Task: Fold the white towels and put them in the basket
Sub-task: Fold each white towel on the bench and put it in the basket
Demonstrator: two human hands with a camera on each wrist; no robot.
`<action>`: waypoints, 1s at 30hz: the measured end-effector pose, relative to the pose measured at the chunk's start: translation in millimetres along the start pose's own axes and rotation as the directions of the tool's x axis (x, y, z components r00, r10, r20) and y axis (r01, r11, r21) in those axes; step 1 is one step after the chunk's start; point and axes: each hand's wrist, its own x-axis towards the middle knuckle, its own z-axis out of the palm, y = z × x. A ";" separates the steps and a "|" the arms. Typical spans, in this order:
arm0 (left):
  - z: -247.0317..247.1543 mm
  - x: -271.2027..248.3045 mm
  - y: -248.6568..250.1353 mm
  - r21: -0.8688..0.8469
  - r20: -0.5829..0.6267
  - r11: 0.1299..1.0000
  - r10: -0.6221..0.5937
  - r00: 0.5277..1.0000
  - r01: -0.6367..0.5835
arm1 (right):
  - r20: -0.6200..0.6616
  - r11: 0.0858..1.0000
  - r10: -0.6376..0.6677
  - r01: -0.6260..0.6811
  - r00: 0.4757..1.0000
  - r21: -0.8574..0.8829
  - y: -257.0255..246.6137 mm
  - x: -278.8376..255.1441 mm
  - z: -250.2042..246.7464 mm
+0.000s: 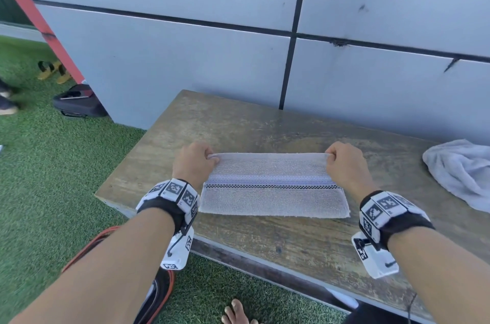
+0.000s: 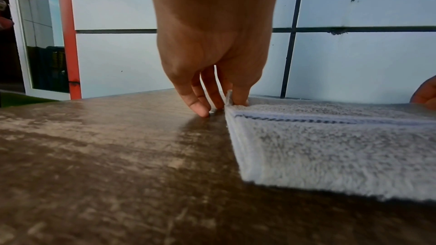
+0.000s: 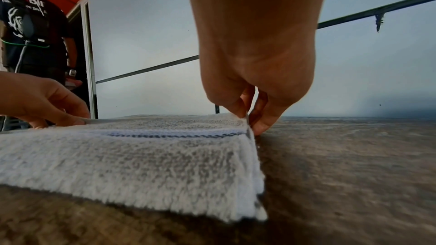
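A white towel (image 1: 273, 191) with a dark checkered stripe lies folded flat on the wooden table (image 1: 238, 127). My left hand (image 1: 196, 162) pinches the towel's far left corner. My right hand (image 1: 344, 162) pinches its far right corner. In the left wrist view the left hand (image 2: 226, 98) holds the raised corner of the towel (image 2: 330, 152) between thumb and fingers. From the right wrist, the right hand (image 3: 247, 116) is seen nipping the towel (image 3: 141, 161) at its far corner. A second white towel (image 1: 461, 172) lies crumpled at the table's right edge. No basket is in view.
A grey panelled wall (image 1: 212, 45) stands right behind the table. Green artificial turf (image 1: 47, 164) covers the floor to the left, with a black bag (image 1: 79, 103) and sandals (image 1: 53, 71) on it. Red cables (image 1: 159, 292) hang below the table's near edge. Another person (image 3: 33, 31) stands to the left.
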 end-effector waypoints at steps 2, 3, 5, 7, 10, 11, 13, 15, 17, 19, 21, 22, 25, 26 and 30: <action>0.7 0.4 1.8 0.015 0.003 1.000 0.012 1.000 -0.012 | 0.006 1.000 -0.004 0.004 1.000 -0.026 1.4 1.9 1.6; 1.1 0.5 2.6 0.021 0.008 1.000 0.018 1.000 -0.019 | 0.013 0.999 -0.007 0.008 1.000 -0.035 2.3 2.2 2.3; 2.1 -0.1 4.1 0.032 0.015 0.999 0.016 1.000 -0.016 | 0.021 0.997 -0.035 0.036 0.999 -0.062 3.9 1.1 3.2; 3.8 -2.0 5.1 0.049 0.009 0.999 0.001 1.000 -0.002 | 0.014 0.993 -0.082 0.082 0.997 -0.086 5.0 -2.1 3.3; 4.3 -7.6 7.9 0.058 0.000 0.998 -0.011 1.000 0.011 | 0.011 0.988 -0.119 0.120 0.993 -0.093 11.0 -8.1 5.1; 3.8 -10.1 9.1 0.062 0.005 0.998 -0.014 1.000 0.013 | 0.011 0.987 -0.125 0.126 0.992 -0.098 13.8 -10.4 5.9; 2.2 -16.4 11.9 0.097 0.025 0.995 -0.022 0.999 0.019 | 0.021 0.983 -0.147 0.148 0.989 -0.107 19.5 -15.5 7.0; 1.4 -23.4 14.6 0.140 0.050 0.989 -0.047 0.998 0.040 | 0.044 0.978 -0.159 0.164 0.986 -0.129 23.0 -21.8 6.9; 1.3 -31.5 17.6 0.177 0.078 0.982 -0.073 0.994 0.058 | 0.061 0.973 -0.146 0.154 0.987 -0.170 24.4 -29.8 6.0; 0.8 -41.6 21.6 0.200 0.091 0.979 -0.065 0.994 0.046 | 0.075 0.967 -0.136 0.149 0.988 -0.208 25.1 -39.5 5.2; -0.1 -53.9 24.3 0.198 0.082 0.980 -0.034 0.996 0.017 | 0.087 0.960 -0.141 0.158 0.986 -0.232 26.8 -51.1 3.8; -1.0 -60.2 24.6 0.196 0.072 0.981 -0.015 0.997 0.000 | 0.092 0.955 -0.149 0.167 0.985 -0.243 27.9 -57.0 2.5; -3.8 -75.9 21.1 0.179 0.076 0.983 0.033 0.997 -0.047 | 0.118 0.957 -0.130 0.156 0.984 -0.244 28.6 -70.4 -5.4; -6.8 -78.6 19.6 0.152 0.090 0.987 0.040 0.995 -0.053 | 0.136 0.966 -0.107 0.135 0.985 -0.219 27.3 -71.6 -9.8; -32.3 -76.1 22.1 -0.004 0.108 0.994 0.113 0.988 -0.113 | 0.127 0.986 -0.097 0.113 0.987 -0.126 13.7 -64.7 -37.1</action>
